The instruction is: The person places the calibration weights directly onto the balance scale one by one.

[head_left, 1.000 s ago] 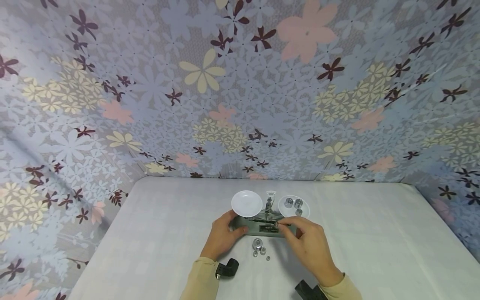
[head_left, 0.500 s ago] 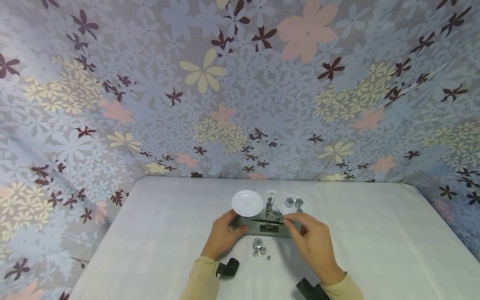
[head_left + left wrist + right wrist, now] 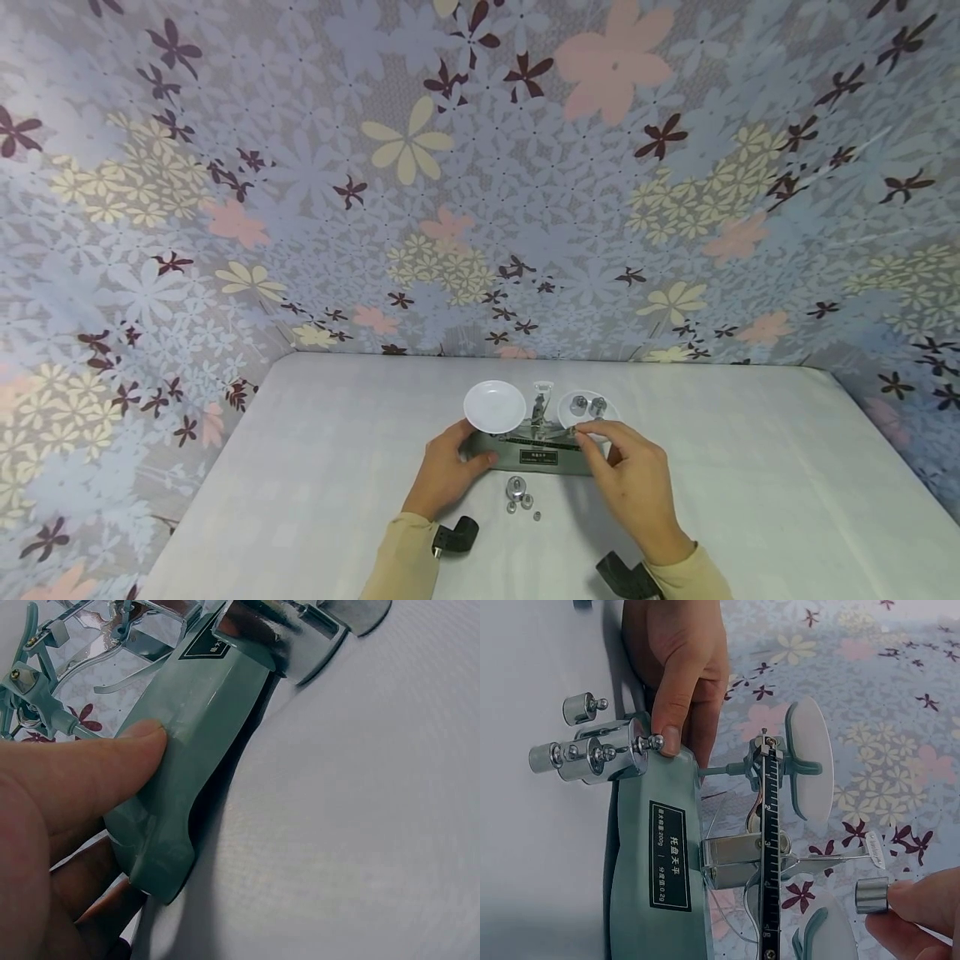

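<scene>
A green-based tray balance [image 3: 506,457] stands on the white table. My left hand [image 3: 442,471] grips the left end of its base, thumb [image 3: 139,746] on the front face and fingers behind. The left pan [image 3: 495,407] is bare. On the right pan [image 3: 567,419] stand silver weights [image 3: 579,405], partly hidden by my right hand [image 3: 633,479]. That hand pinches a small silver cylindrical weight [image 3: 871,895] at its top end, near the right end of the scale beam [image 3: 769,847]. No fingers touch the beam visibly.
Several knobbed silver weights [image 3: 516,488] stand on the white table [image 3: 337,467] in front of the balance. A floral-patterned cloth [image 3: 480,183] rises behind the table and at its sides.
My right hand has moved rightward and slightly away from me, from before the beam to the near edge of the right pan, with the weight. My left hand stays on the base.
</scene>
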A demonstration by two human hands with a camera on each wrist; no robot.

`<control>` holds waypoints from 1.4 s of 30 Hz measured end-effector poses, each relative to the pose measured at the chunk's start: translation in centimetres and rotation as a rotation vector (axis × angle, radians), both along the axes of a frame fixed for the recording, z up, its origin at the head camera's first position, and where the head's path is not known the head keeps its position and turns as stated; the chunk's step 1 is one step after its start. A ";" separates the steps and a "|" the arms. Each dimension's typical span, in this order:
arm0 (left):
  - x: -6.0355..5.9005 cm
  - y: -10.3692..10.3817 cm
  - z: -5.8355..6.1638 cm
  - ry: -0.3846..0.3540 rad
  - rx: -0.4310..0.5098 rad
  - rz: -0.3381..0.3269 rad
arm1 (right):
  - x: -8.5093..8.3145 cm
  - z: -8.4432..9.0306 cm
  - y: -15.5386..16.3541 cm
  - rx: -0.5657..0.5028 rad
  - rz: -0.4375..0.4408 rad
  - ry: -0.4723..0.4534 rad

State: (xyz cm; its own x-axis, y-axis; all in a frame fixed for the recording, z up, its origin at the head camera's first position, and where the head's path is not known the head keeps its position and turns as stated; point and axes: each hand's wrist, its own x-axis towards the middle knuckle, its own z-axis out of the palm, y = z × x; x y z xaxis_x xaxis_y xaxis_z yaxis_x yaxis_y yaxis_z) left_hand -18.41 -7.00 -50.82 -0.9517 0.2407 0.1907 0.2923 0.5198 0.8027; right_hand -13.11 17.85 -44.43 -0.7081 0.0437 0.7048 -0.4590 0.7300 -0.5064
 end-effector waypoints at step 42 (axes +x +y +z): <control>-0.7 -0.2 -0.1 0.015 -0.007 -0.014 | -1.2 -0.9 0.3 0.015 -0.108 -0.032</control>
